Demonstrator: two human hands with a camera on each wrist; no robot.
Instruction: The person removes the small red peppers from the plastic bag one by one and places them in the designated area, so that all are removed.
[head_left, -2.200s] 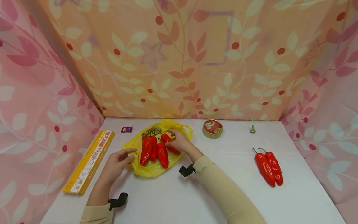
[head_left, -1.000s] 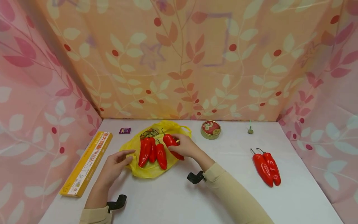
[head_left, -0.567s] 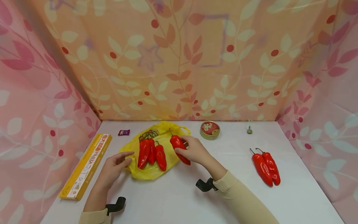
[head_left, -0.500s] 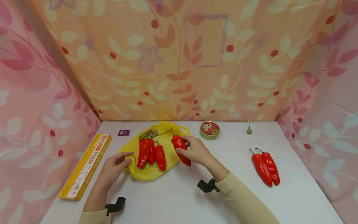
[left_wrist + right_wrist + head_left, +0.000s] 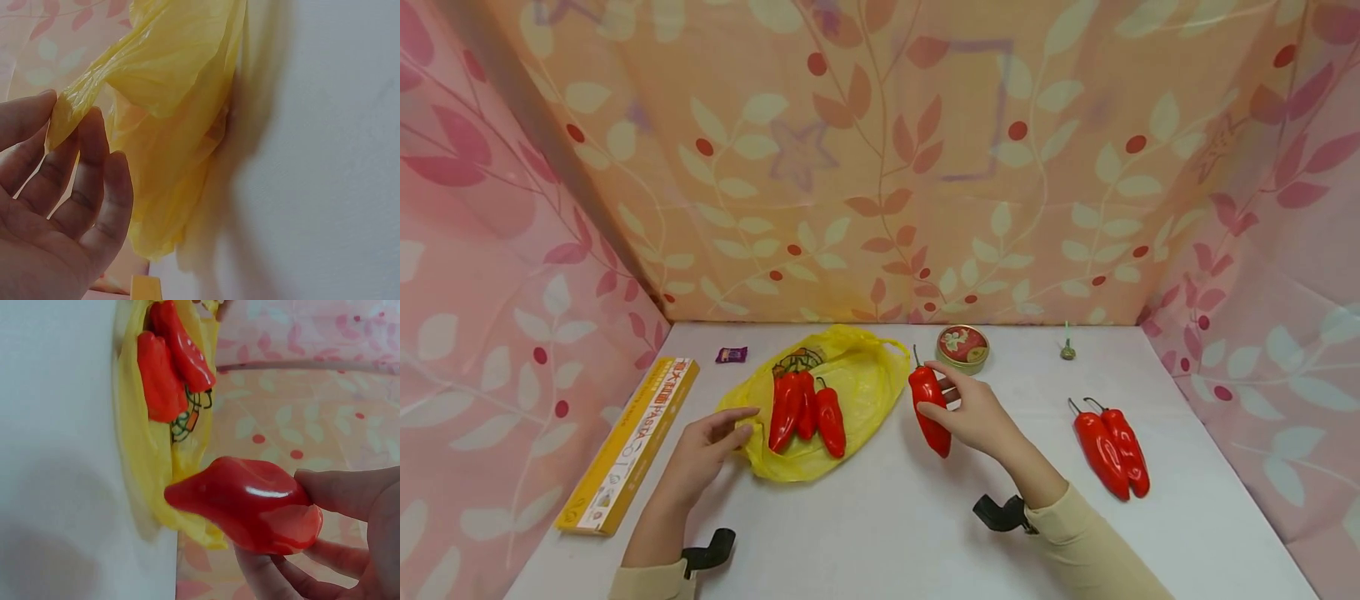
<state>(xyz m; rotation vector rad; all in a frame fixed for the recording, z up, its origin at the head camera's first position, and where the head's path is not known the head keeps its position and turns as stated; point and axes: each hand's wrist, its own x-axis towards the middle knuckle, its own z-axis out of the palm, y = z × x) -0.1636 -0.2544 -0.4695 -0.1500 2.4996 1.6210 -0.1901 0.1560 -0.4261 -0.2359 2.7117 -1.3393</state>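
Right hand (image 5: pixel 973 412): gripping a red pepper (image 5: pixel 929 409) between thumb and curled fingers, just right of the yellow bag (image 5: pixel 857 383), above the white table (image 5: pixel 880 533).
Pepper axis: running near upright, stem end pointing up and away toward the round tin (image 5: pixel 962 347), tip pointing down toward the body.
Left hand (image 5: pixel 707 446): pinching the bag's near-left edge.
Bag: lying flat, carrying three peppers (image 5: pixel 805 406).
Far right: lying side by side, two peppers (image 5: pixel 1111 446).

Glossy pepper (image 5: pixel 929 409) (crinkly plastic bag (image 5: pixel 865 385))
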